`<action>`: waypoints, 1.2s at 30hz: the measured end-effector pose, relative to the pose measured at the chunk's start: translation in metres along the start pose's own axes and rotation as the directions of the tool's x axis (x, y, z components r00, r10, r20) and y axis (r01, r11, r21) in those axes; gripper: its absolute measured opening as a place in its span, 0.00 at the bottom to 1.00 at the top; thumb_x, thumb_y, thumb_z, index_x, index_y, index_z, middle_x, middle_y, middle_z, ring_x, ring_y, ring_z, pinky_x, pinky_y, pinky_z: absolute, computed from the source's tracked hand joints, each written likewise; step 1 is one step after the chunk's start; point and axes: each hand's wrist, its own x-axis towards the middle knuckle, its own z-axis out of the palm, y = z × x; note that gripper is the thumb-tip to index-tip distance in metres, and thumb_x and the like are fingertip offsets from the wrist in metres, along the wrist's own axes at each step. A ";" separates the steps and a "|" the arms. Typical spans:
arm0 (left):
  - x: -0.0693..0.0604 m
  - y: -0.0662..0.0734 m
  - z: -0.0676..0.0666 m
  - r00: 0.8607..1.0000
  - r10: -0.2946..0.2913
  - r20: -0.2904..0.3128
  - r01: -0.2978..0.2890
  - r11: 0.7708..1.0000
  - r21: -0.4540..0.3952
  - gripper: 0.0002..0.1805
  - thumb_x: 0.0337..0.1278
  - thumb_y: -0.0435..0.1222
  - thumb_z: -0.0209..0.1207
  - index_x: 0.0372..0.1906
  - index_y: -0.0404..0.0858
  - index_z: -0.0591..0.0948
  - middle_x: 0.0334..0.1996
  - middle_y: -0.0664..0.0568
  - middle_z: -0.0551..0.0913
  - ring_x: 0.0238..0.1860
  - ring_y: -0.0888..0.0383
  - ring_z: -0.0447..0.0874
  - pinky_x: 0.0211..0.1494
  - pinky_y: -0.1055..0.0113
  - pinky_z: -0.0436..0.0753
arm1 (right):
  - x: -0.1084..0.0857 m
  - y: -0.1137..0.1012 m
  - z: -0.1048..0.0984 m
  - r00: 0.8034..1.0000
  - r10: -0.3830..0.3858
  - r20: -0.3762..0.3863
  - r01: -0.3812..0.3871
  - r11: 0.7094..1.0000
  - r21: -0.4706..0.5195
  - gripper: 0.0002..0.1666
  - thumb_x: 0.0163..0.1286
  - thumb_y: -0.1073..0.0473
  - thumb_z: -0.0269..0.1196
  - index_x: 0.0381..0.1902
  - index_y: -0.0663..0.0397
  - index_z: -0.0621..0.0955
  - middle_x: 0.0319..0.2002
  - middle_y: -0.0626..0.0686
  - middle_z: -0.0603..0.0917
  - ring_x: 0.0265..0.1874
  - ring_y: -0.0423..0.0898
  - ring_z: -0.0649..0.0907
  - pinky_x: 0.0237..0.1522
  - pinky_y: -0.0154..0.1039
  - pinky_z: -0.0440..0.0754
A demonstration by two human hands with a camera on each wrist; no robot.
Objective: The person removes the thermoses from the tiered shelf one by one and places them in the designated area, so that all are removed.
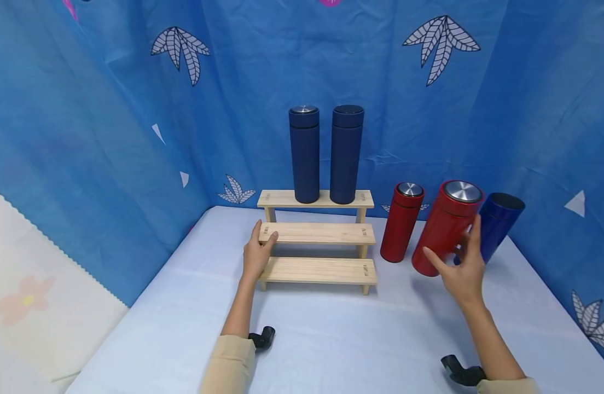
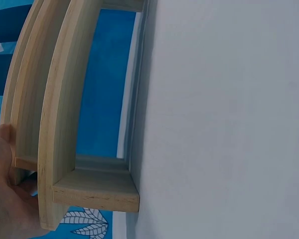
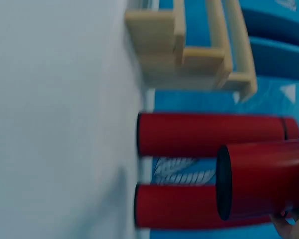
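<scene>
1. Done, by judgement: two navy bottles [image 1: 305,158] stand upright on the top step of the wooden rack [image 1: 321,234]
2. Right hand [image 1: 463,276] clamped round a raised red bottle [image 1: 442,230], off the bench [image 1: 321,334], right of the rack
3. Left hand [image 1: 255,256] grips the middle step's left end; hands well apart
4. Outstanding, by judgement: second red bottle [image 1: 402,221], blue bottle [image 1: 499,224] and third red bottle [image 3: 179,206], partly hidden, all off the rack

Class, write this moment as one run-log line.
left hand: grips wooden three-tier rack | right hand: holds silver-lidded red flask, raised | top tier: two navy flasks
</scene>
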 end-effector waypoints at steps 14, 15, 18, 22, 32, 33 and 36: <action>0.001 -0.003 0.003 1.000 0.006 -0.014 -0.006 1.000 -0.007 0.43 0.56 0.60 0.52 0.72 0.46 0.54 0.67 0.42 0.61 0.66 0.43 0.59 0.64 0.48 0.61 | -0.031 0.063 -0.063 0.926 0.302 -0.228 -0.344 0.923 -0.175 0.59 0.55 0.64 0.68 0.73 0.32 0.45 0.66 0.44 0.63 0.61 0.46 0.66 0.57 0.35 0.69; 0.001 -0.003 0.003 1.000 0.007 -0.014 -0.007 1.000 -0.006 0.43 0.56 0.60 0.52 0.72 0.46 0.54 0.67 0.42 0.61 0.66 0.44 0.58 0.64 0.48 0.61 | -0.033 0.066 -0.064 0.920 0.316 -0.232 -0.359 0.916 -0.178 0.59 0.55 0.64 0.68 0.73 0.31 0.44 0.66 0.45 0.63 0.61 0.46 0.66 0.57 0.36 0.69; 0.001 -0.003 0.002 1.000 0.010 -0.011 -0.010 1.000 -0.002 0.43 0.57 0.59 0.52 0.72 0.46 0.53 0.67 0.42 0.60 0.66 0.44 0.58 0.64 0.48 0.61 | -0.038 0.072 -0.066 0.911 0.335 -0.241 -0.382 0.906 -0.183 0.59 0.55 0.63 0.67 0.73 0.31 0.44 0.66 0.45 0.63 0.61 0.46 0.67 0.57 0.36 0.69; 0.002 -0.002 0.001 1.000 0.013 -0.010 -0.013 1.000 -0.001 0.43 0.57 0.59 0.52 0.72 0.44 0.53 0.67 0.42 0.60 0.66 0.43 0.59 0.63 0.48 0.62 | -0.041 0.075 -0.068 0.915 0.328 -0.233 -0.375 0.905 -0.201 0.59 0.55 0.64 0.67 0.73 0.33 0.43 0.67 0.43 0.61 0.63 0.47 0.65 0.58 0.39 0.68; 0.001 -0.001 0.000 1.000 0.002 -0.002 -0.002 1.000 -0.004 0.42 0.57 0.59 0.52 0.72 0.47 0.53 0.67 0.42 0.61 0.65 0.43 0.59 0.63 0.47 0.63 | -0.044 0.080 -0.069 0.934 0.287 -0.213 -0.331 0.918 -0.217 0.62 0.52 0.66 0.68 0.73 0.37 0.42 0.66 0.47 0.62 0.62 0.47 0.66 0.58 0.38 0.68; 0.001 -0.001 0.000 1.000 0.002 -0.002 -0.002 1.000 -0.004 0.42 0.58 0.59 0.52 0.72 0.47 0.53 0.67 0.42 0.61 0.65 0.43 0.59 0.63 0.47 0.63 | -0.044 0.080 -0.069 0.933 0.290 -0.214 -0.334 0.918 -0.212 0.62 0.52 0.66 0.68 0.73 0.38 0.41 0.66 0.48 0.62 0.62 0.47 0.66 0.59 0.39 0.67; 0.000 0.000 0.000 1.000 0.002 -0.002 -0.002 1.000 -0.007 0.41 0.58 0.58 0.52 0.72 0.46 0.53 0.67 0.42 0.61 0.65 0.43 0.59 0.63 0.47 0.63 | -0.042 0.075 -0.069 0.928 0.288 -0.236 -0.335 0.923 -0.190 0.62 0.53 0.66 0.67 0.73 0.41 0.40 0.66 0.49 0.62 0.63 0.45 0.64 0.62 0.38 0.62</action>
